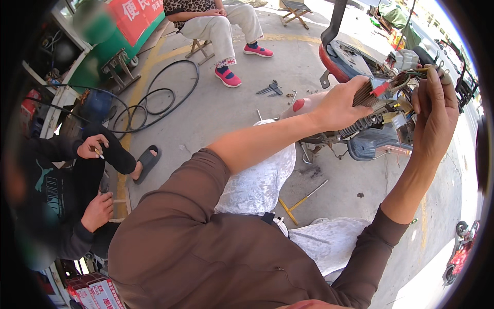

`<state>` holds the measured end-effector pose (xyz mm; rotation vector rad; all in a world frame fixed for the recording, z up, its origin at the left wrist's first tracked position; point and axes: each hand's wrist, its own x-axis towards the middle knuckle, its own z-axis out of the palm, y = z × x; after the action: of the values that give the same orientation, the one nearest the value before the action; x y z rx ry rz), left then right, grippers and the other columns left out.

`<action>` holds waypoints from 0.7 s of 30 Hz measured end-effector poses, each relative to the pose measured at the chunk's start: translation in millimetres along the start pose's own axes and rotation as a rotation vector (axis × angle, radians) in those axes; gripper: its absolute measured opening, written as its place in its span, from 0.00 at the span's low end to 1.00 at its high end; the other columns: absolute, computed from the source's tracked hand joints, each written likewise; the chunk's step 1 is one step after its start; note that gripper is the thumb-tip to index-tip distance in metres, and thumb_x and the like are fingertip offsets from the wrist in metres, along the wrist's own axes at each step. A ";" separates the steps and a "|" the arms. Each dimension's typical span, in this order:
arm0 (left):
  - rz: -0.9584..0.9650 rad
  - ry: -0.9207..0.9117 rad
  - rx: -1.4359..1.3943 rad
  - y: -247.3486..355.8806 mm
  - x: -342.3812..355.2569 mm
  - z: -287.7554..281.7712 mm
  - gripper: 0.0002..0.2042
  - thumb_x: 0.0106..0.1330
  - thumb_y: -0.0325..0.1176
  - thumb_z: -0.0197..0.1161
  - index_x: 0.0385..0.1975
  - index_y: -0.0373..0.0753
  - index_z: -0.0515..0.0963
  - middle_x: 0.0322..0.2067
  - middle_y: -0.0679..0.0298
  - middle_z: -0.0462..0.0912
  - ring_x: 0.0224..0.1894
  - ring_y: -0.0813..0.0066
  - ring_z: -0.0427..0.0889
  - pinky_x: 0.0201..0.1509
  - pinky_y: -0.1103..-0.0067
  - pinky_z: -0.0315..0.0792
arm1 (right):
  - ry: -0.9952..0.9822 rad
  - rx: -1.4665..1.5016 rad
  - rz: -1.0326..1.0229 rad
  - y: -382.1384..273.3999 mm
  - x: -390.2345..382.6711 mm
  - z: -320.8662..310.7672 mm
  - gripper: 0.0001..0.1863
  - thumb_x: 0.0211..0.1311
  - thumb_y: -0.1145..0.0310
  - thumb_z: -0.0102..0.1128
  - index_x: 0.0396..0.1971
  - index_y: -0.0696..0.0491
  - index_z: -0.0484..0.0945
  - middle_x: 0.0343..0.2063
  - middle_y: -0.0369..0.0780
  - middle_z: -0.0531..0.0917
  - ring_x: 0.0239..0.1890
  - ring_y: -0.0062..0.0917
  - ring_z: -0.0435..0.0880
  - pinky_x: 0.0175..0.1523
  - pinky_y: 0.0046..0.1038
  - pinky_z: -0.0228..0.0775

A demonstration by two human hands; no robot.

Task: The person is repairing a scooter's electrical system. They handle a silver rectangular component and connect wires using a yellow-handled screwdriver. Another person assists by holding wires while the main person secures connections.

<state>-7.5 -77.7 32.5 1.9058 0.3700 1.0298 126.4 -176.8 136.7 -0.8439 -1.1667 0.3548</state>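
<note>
My left hand [342, 106] is closed round a finned metal controller box [368, 96], held above the rear of a partly dismantled electric scooter [373, 144]. A red piece [381, 90] shows at the end of the box. To its right, my right hand [436, 110] is raised, with thumb and fingers pinched together on thin wires [416, 76]. The wire ends between the fingertips are too small to make out. Loose wiring and pale connectors [397, 120] hang below the hands, close to a coil spring shock absorber [360, 126].
A yellow-handled T-wrench [296, 208] and a hex key set [271, 88] lie on the concrete. A black hose [172, 100] loops at the left. One seated person [221, 36] is ahead; another person [98, 206], holding a cigarette, sits at my left. A folding stool [296, 13] stands farther off.
</note>
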 end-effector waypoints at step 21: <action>-1.423 1.630 -1.002 -273.8 -598.0 -232.1 0.12 0.64 0.35 0.60 0.47 0.48 0.73 0.46 0.71 0.78 0.50 0.63 0.78 0.53 0.53 0.69 | 0.260 -0.309 0.401 63.3 30.4 -150.5 0.13 0.67 0.66 0.53 0.45 0.58 0.78 0.16 0.25 0.57 0.15 0.08 0.54 0.19 0.14 0.49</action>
<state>-511.1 -160.9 -442.8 -0.5565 1.4097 1.0438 285.4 -175.3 89.0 -1.3595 -0.8155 0.3822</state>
